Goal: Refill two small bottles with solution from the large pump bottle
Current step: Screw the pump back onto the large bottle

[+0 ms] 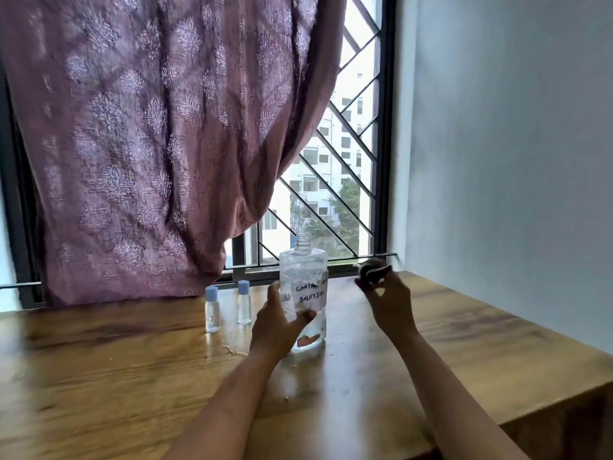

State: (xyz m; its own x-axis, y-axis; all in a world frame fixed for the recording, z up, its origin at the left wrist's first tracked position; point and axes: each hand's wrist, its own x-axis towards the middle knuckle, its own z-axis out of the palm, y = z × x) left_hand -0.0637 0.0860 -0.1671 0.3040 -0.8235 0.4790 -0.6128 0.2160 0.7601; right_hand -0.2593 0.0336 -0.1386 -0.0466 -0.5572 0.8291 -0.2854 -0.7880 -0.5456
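Note:
The large clear bottle [303,277] stands upright on the wooden table [132,376], its neck open with no pump on it; a white label reads "solution". My left hand [277,323] grips its lower left side. My right hand [386,293] is raised to the right of the bottle and holds a dark, blurred object [371,270], apparently the pump cap. Two small clear bottles with blue caps stand upright to the left: one [212,308] further left and one [244,302] nearer the large bottle.
A purple patterned curtain [149,144] hangs behind the table, over a window with a black grille [348,144]. A white wall [514,161] bounds the right side. The table's right edge [547,403] drops off near my right forearm.

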